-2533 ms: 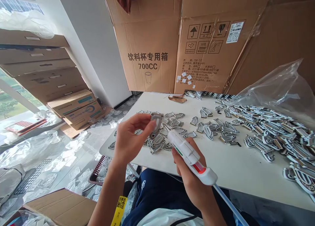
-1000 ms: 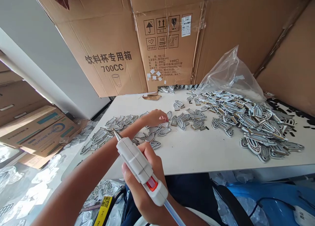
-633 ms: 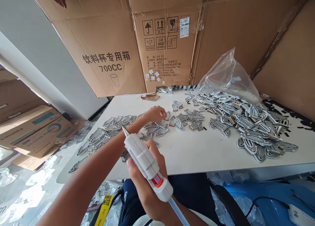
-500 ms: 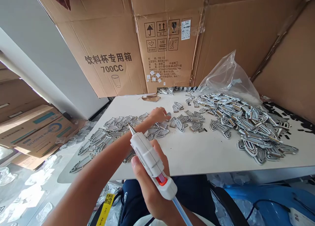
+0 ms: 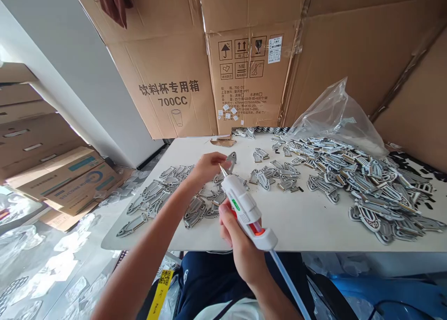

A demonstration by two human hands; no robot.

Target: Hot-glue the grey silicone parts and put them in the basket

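Note:
My right hand (image 5: 242, 248) is wrapped around a white hot glue gun (image 5: 247, 203), whose metal nozzle points up and to the left. A long translucent glue stick (image 5: 288, 276) sticks out of its back end. Beyond the nozzle, my left hand (image 5: 206, 168) pinches a small grey boat-shaped piece (image 5: 232, 159) above the table; the fingers partly hide it. The nozzle tip looks close to the left fingers, but I cannot tell whether it touches anything. Many similar flat grey pieces (image 5: 153, 196) lie spread beneath and left of my left hand.
A large heap of grey pieces (image 5: 370, 180) covers the right of the white table (image 5: 240, 238), with a clear plastic bag (image 5: 335, 115) behind it. Cardboard panels (image 5: 174, 64) wall off the back. Boxes (image 5: 70, 185) and plastic scraps lie on the floor at left.
My left hand has risen from the pile with a grey piece in its fingers. The glue gun has turned and its nozzle is now near that hand. The view has shifted slightly.

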